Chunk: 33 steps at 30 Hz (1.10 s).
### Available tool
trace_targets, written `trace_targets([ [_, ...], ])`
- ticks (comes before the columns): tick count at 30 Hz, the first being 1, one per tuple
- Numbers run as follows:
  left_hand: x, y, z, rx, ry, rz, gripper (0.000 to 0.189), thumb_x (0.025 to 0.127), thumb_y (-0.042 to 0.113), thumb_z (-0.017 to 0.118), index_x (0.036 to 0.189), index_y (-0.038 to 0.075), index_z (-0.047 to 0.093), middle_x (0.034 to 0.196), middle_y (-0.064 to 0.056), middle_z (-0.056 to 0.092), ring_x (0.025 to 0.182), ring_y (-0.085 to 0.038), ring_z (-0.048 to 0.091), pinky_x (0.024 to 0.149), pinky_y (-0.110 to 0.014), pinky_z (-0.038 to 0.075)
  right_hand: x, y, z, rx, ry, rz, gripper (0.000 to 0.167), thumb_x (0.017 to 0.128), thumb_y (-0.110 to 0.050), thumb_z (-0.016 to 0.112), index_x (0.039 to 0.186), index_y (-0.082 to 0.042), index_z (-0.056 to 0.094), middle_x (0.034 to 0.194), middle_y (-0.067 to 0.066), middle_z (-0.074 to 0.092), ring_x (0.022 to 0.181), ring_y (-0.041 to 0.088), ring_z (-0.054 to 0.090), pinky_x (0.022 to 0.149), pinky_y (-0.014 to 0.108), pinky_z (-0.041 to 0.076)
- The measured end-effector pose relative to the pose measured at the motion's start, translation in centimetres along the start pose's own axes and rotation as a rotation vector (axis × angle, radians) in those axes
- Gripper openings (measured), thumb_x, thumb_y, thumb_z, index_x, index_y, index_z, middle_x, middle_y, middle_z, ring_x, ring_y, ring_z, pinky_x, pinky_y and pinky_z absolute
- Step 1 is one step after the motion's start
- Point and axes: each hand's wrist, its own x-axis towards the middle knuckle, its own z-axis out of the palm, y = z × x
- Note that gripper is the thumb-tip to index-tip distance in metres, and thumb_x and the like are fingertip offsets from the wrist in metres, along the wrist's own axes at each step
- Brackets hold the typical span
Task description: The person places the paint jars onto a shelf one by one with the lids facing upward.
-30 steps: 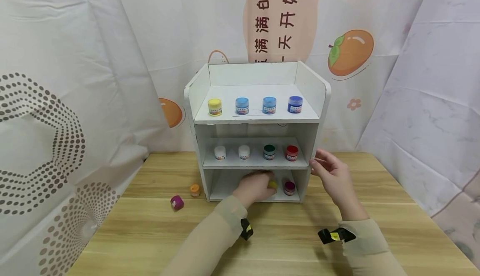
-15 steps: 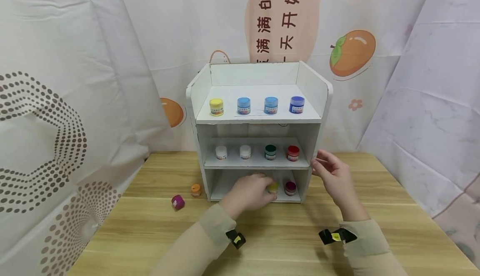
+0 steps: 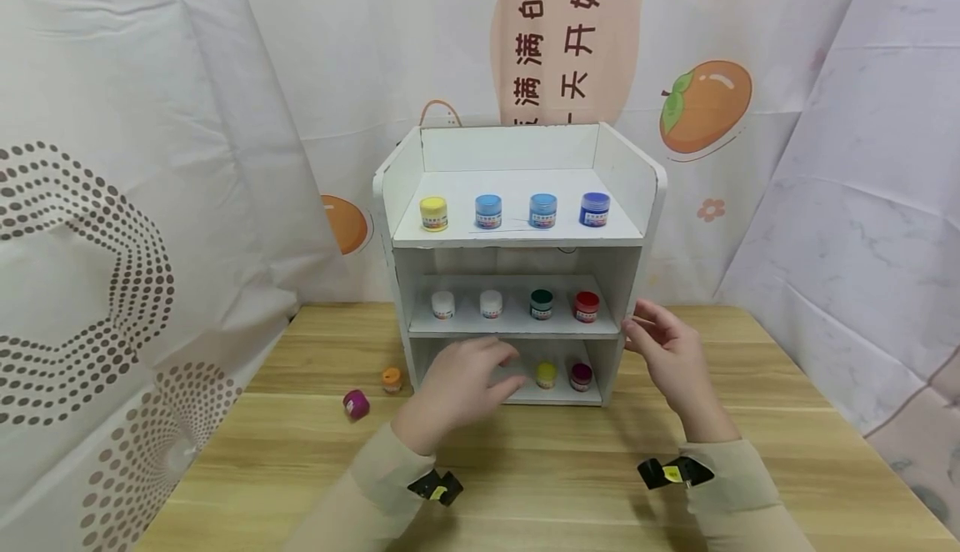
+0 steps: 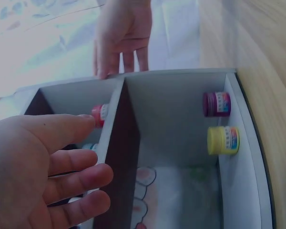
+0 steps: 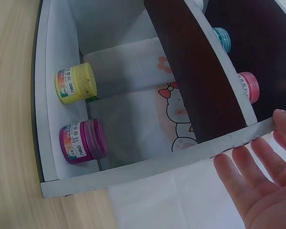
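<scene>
My left hand (image 3: pixel 459 385) hovers before the bottom compartment of the white shelf (image 3: pixel 517 243), fingers apart and holding nothing. To its right, a yellow paint jar (image 3: pixel 546 375) and a dark magenta paint jar (image 3: pixel 581 377) stand side by side on the bottom level. Both jars show upright. My right hand (image 3: pixel 667 360) is at the shelf's right side panel; in the right wrist view its fairly straight fingers (image 5: pixel 245 167) touch the outer face and the thumb lies by the front edge. An orange jar (image 3: pixel 392 380) and a purple jar (image 3: pixel 356 404), which is tipped, are on the table left of the shelf.
The top level bears a yellow jar (image 3: pixel 433 213), two light blue jars and a dark blue jar (image 3: pixel 595 209). Two white jars, a dark green jar (image 3: pixel 541 304) and a red jar (image 3: pixel 586 306) line the middle level. A printed curtain (image 3: pixel 345 77) hangs behind the wooden table (image 3: pixel 570 469).
My left hand has let go of the yellow jar on the bottom level and drawn back to the left. The right hand stays at the side panel.
</scene>
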Motion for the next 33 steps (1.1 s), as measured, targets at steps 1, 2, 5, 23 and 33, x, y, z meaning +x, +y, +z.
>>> trace_targets([
  [1,-0.2,-0.2,-0.2,-0.001,0.01,0.003,0.028,0.096,0.038,0.071,0.114,0.016,0.074,0.101,0.003,0.071,0.087,-0.012,0.066,0.077,-0.032,0.054,0.0,0.0,0.0,0.0,0.0,0.0,0.04,0.101,-0.007,0.063,0.138,0.007,0.056,0.125,0.014,0.061,0.107,0.002,0.065,0.078,0.029,0.058],
  [2,-0.4,-0.3,-0.4,-0.002,0.016,0.001,0.029,0.096,0.038,0.072,0.114,0.016,0.074,0.101,0.004,0.071,0.088,-0.013,0.066,0.078,-0.033,0.054,0.0,0.1,0.0,0.001,0.001,0.0,0.039,0.101,-0.007,0.063,0.138,0.007,0.056,0.125,0.013,0.062,0.107,0.002,0.065,0.078,0.028,0.058],
  [5,-1.0,-0.6,-0.9,-0.002,0.04,-0.007,0.03,0.095,0.039,0.072,0.114,0.016,0.074,0.103,0.005,0.071,0.092,-0.013,0.067,0.082,-0.035,0.054,0.0,0.2,0.0,0.002,0.006,0.001,0.039,0.101,-0.006,0.063,0.137,0.007,0.057,0.124,0.012,0.062,0.105,0.003,0.065,0.077,0.028,0.058],
  [23,-4.1,-4.1,-4.9,-0.118,0.271,-0.063,0.027,0.091,0.025,0.079,0.113,0.01,0.074,0.101,0.003,0.071,0.079,-0.014,0.062,0.068,-0.03,0.053,0.0,0.5,-0.1,-0.017,0.007,-0.002,0.039,0.102,-0.009,0.063,0.137,0.007,0.057,0.124,0.012,0.064,0.102,0.004,0.067,0.076,0.027,0.058],
  [33,-5.2,-7.0,-6.4,-0.047,0.262,-0.218,0.025,0.094,0.028,0.075,0.108,0.008,0.074,0.092,0.001,0.071,0.068,-0.013,0.057,0.06,-0.03,0.048,0.2,0.3,0.0,-0.026,0.003,0.003,0.039,0.102,-0.009,0.063,0.137,0.008,0.057,0.126,0.021,0.061,0.103,0.002,0.066,0.076,0.026,0.058],
])
